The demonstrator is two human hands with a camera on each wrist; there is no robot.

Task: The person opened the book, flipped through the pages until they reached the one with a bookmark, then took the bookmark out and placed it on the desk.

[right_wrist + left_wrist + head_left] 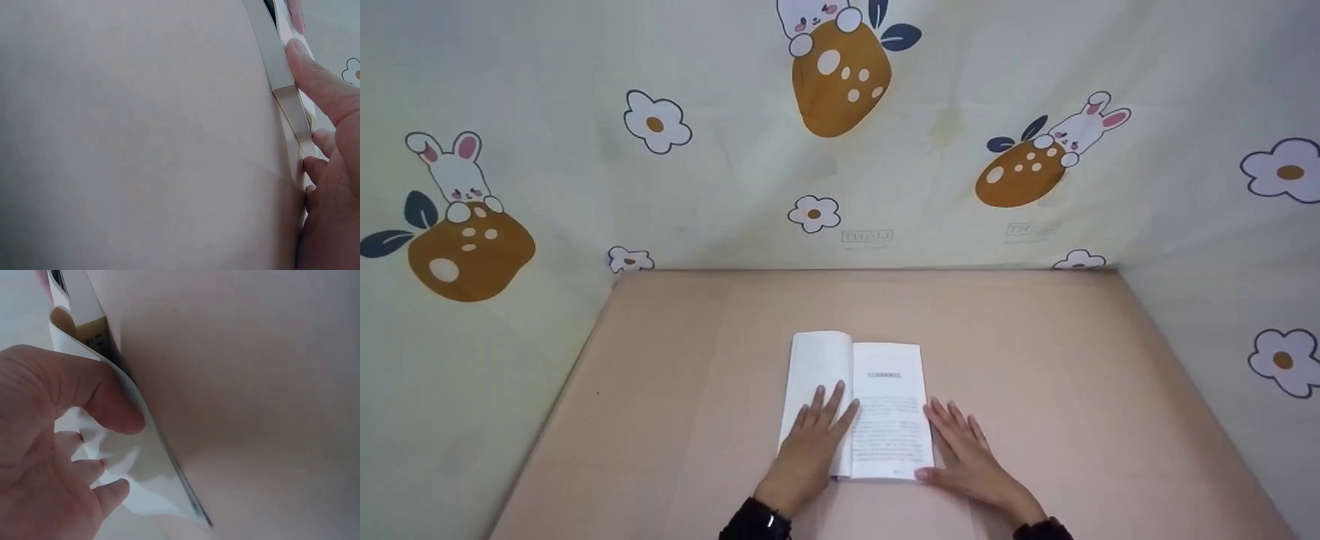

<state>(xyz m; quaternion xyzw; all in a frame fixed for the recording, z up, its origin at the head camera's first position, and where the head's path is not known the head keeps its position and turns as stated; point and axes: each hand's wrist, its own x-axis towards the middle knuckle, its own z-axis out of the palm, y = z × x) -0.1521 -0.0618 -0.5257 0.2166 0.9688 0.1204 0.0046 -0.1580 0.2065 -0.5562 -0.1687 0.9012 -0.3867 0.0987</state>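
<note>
An open paperback book (pixel 887 442) lies on the table, with a curved, mostly blank left page (pixel 819 356) and printed text under a small grey heading on the right. My left hand (pixel 808 451) rests on the left page, fingers spread toward the spine. In the left wrist view the thumb (pixel 121 410) lies on the white page near the book's lower edge. Along the book's right side, my right hand (pixel 971 459) touches the edge with extended fingers, its thumb at the lower right corner. The right wrist view shows the fingertips (pixel 315 169) against the thick page block (pixel 275 62).
A pinkish-beige table surface (pixel 675 360) surrounds the book. Pale cloth walls (pixel 720 202) printed with rabbits, brown fruit and flowers stand at the back and both sides. Dark sleeves (pixel 755 520) cover the wrists.
</note>
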